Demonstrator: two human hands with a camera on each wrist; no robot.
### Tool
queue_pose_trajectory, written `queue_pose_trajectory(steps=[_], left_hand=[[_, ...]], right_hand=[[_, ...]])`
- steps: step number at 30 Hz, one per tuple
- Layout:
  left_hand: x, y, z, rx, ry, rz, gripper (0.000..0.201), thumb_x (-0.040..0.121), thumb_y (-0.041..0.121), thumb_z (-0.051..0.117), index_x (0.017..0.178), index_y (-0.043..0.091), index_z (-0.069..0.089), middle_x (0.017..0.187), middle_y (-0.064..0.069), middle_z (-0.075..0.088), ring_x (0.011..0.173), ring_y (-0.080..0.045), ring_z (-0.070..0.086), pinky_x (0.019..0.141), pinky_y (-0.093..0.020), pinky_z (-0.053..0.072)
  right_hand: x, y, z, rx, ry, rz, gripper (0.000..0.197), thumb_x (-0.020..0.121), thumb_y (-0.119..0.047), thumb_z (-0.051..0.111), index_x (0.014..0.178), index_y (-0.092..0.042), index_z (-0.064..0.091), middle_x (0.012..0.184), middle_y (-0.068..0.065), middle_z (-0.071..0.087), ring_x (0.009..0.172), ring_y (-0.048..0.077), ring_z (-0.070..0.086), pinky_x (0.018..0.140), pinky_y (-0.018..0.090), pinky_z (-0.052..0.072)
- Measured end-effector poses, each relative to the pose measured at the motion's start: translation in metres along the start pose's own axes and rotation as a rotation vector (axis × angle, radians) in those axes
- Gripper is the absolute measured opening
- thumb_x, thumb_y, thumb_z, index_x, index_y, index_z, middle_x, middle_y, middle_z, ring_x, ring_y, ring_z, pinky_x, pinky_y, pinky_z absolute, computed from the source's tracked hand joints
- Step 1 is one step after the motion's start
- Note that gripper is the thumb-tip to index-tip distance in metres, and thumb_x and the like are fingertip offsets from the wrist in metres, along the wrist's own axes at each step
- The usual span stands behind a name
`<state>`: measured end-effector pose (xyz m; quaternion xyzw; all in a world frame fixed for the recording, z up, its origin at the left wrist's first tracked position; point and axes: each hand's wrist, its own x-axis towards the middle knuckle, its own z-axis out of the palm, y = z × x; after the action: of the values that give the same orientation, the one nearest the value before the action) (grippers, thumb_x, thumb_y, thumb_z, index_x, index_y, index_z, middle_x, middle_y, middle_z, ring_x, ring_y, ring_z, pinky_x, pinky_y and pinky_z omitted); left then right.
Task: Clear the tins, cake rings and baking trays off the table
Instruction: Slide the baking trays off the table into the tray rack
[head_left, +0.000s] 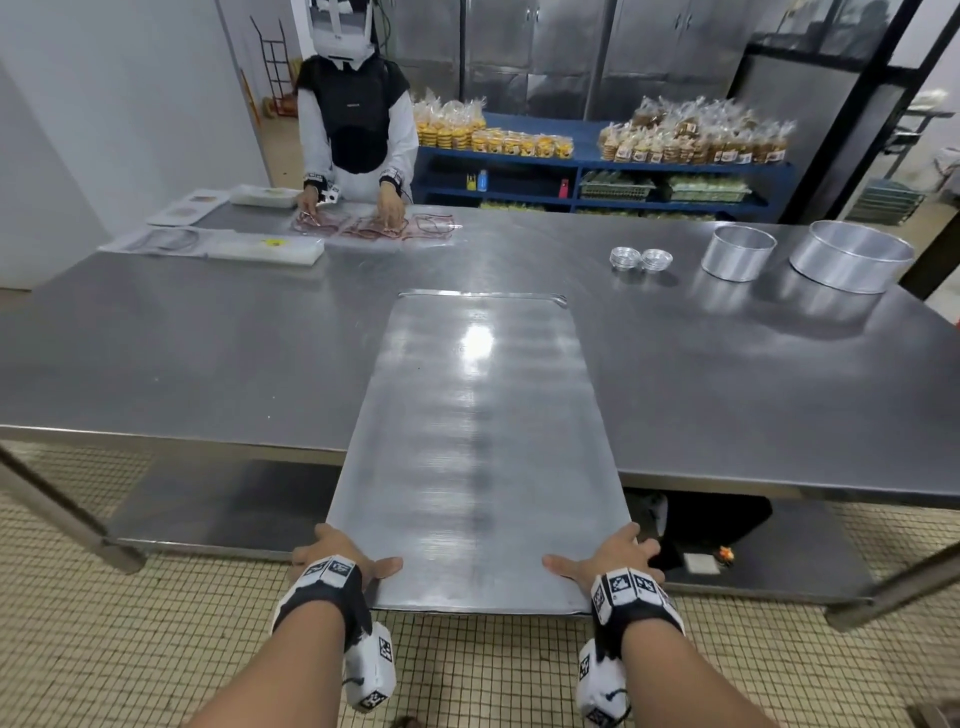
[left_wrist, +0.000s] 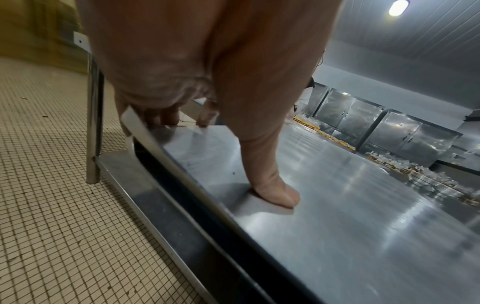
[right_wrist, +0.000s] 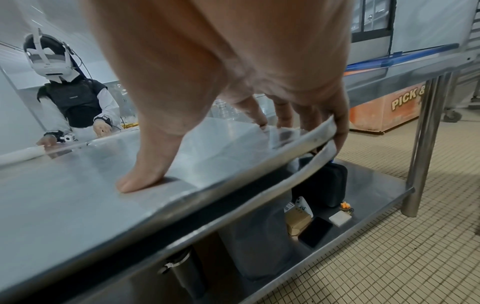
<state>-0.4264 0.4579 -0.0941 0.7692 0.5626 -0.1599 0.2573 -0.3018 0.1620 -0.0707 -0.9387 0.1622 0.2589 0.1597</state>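
A long flat metal baking tray (head_left: 475, 426) lies lengthwise across the steel table (head_left: 182, 364), its near end sticking out past the table's front edge. My left hand (head_left: 345, 553) grips the tray's near left corner, thumb (left_wrist: 275, 191) on top and fingers curled under the edge. My right hand (head_left: 605, 556) grips the near right corner the same way, thumb (right_wrist: 137, 181) pressed on the tray (right_wrist: 78, 205). At the far right of the table stand two round cake rings (head_left: 737, 253) (head_left: 849, 254) and two small tins (head_left: 641, 258).
Another person (head_left: 358, 124) works with plastic packaging at the table's far left. A blue shelf (head_left: 597, 171) with bagged baked goods stands behind. On the table's lower shelf (right_wrist: 363, 222) sit a black bag, a phone and small boxes. Tiled floor lies below me.
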Motion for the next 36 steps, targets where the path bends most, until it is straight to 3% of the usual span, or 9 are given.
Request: queue_pose_trajectory(steps=[7,11,17,20,25,27,30,34,36], left_hand=[[-0.027,-0.020,0.005,0.037,-0.048,0.004,0.117,0.046,0.062,0.093,0.133,0.011,0.033,0.130,-0.018,0.049,0.114,-0.037,0.058,0.096,-0.050,0.053],[-0.022,-0.027,0.007,-0.001,-0.136,-0.010,0.127,0.031,0.056,0.098,0.134,0.011,0.039,0.121,-0.011,0.062,0.107,-0.035,0.063,0.095,-0.050,0.054],[-0.017,-0.015,-0.013,-0.093,-0.185,0.037,0.068,0.073,0.052,0.081,0.122,0.010,0.058,0.109,-0.011,0.069,0.091,-0.032,0.067,0.085,-0.041,0.054],[0.000,0.003,-0.022,-0.228,-0.173,0.049,0.062,0.075,0.046,0.082,0.119,0.007,0.062,0.104,-0.013,0.070,0.087,-0.035,0.067,0.086,-0.043,0.056],[0.031,0.041,-0.039,-0.274,-0.170,0.073,0.056,0.078,0.048,0.080,0.106,0.003,0.066,0.094,-0.013,0.069,0.077,-0.031,0.065,0.074,-0.034,0.049],[0.044,0.055,-0.044,-0.326,-0.165,0.066,0.060,0.076,0.050,0.081,0.104,-0.001,0.068,0.095,-0.015,0.072,0.081,-0.033,0.067,0.076,-0.035,0.051],[0.065,0.070,-0.048,-0.382,-0.144,0.045,0.062,0.066,0.056,0.085,0.096,0.003,0.071,0.090,-0.014,0.075,0.080,-0.034,0.071,0.077,-0.039,0.056],[0.082,0.079,-0.046,-0.459,-0.174,-0.021,0.061,0.056,0.050,0.094,0.087,0.003,0.071,0.085,-0.015,0.076,0.078,-0.035,0.072,0.080,-0.043,0.059],[0.084,0.078,-0.044,-0.521,-0.224,-0.099,0.062,0.051,0.046,0.098,0.081,0.001,0.068,0.079,-0.016,0.075,0.074,-0.036,0.072,0.078,-0.044,0.060]], right_hand=[[-0.007,0.029,0.006,0.007,-0.039,0.016,0.155,0.043,-0.067,0.089,0.154,-0.009,-0.004,0.150,0.019,0.022,0.136,0.040,0.037,0.107,0.051,0.044],[-0.003,0.041,-0.006,-0.027,-0.072,0.024,0.126,0.054,-0.062,0.089,0.145,-0.007,0.022,0.139,0.014,0.042,0.123,0.029,0.052,0.094,0.038,0.050],[0.025,0.031,-0.014,0.095,-0.100,0.014,0.092,0.063,-0.056,0.087,0.129,-0.004,0.051,0.121,0.012,0.063,0.092,0.027,0.061,0.075,0.031,0.050],[0.037,0.013,-0.018,0.182,-0.038,0.039,0.095,0.066,-0.055,0.085,0.133,0.000,0.046,0.123,0.017,0.062,0.106,0.034,0.064,0.083,0.036,0.055],[0.061,-0.018,-0.029,0.309,0.007,0.053,0.105,0.076,-0.050,0.079,0.148,0.004,0.023,0.130,0.022,0.059,0.118,0.037,0.059,0.087,0.036,0.048],[0.071,-0.031,-0.032,0.331,0.006,0.062,0.100,0.077,-0.050,0.078,0.144,0.006,0.030,0.127,0.021,0.061,0.118,0.036,0.059,0.088,0.035,0.048],[0.087,-0.046,-0.032,0.391,0.029,0.092,0.093,0.062,-0.058,0.079,0.128,0.002,0.051,0.116,0.019,0.066,0.105,0.036,0.065,0.085,0.035,0.054],[0.114,-0.053,-0.023,0.455,0.026,0.081,0.110,0.041,-0.069,0.084,0.124,-0.002,0.056,0.113,0.013,0.071,0.105,0.033,0.067,0.090,0.037,0.054],[0.127,-0.051,-0.018,0.470,0.050,0.102,0.123,0.022,-0.076,0.084,0.119,-0.003,0.060,0.108,0.010,0.073,0.103,0.031,0.068,0.091,0.039,0.055]])
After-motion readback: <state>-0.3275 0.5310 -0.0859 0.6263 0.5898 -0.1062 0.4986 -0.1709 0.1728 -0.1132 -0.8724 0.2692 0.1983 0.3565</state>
